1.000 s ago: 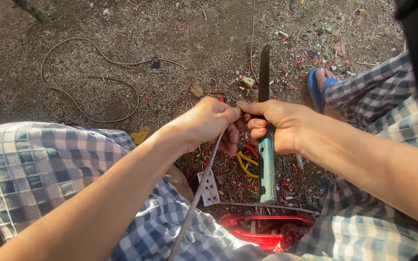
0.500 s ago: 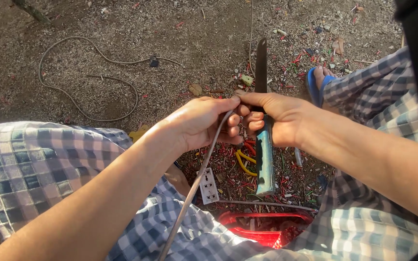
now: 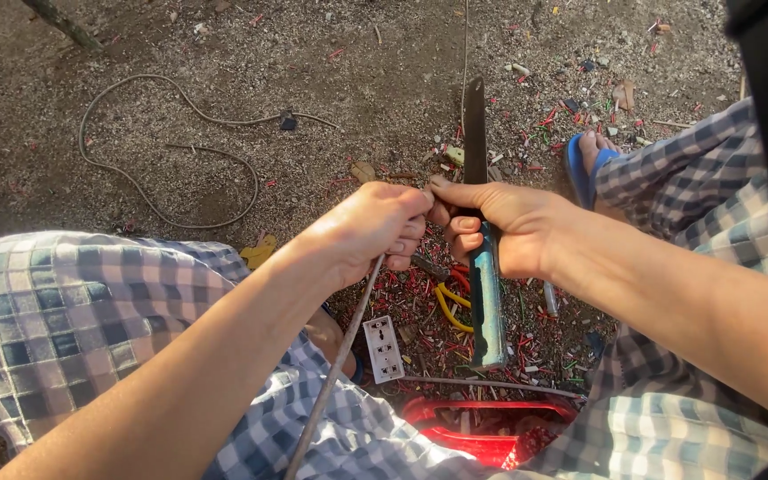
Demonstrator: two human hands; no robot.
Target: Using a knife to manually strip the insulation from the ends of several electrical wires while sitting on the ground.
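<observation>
A: Gravel ground [image 3: 224, 53] all round, littered with red and green wire scraps, thickest just below the knife [image 3: 482, 267]. Checked-cloth knees flanking it left and right. Plenty of open room beyond the knife tip, none on the near side, with a red tub [image 3: 491, 436] right under the handle end.

B: And the knife itself? Long axis running straight away from the body, dark blade up top, pale blue handle down low. Right hand [image 3: 508, 231] clenched around it at the blade-handle join.

A: Left hand [image 3: 375, 231] pinching a grey cable [image 3: 340, 364], knuckles touching the right hand's fingers. Cable slanting down and left from the knife toward the lap, so crossing the blade at an angle. White socket strip [image 3: 382, 348] just left of the handle, yellow pliers [image 3: 451, 307] touching close beside it.

B: Loose cord [image 3: 162, 142] well left of the knife, out of the way.
</observation>
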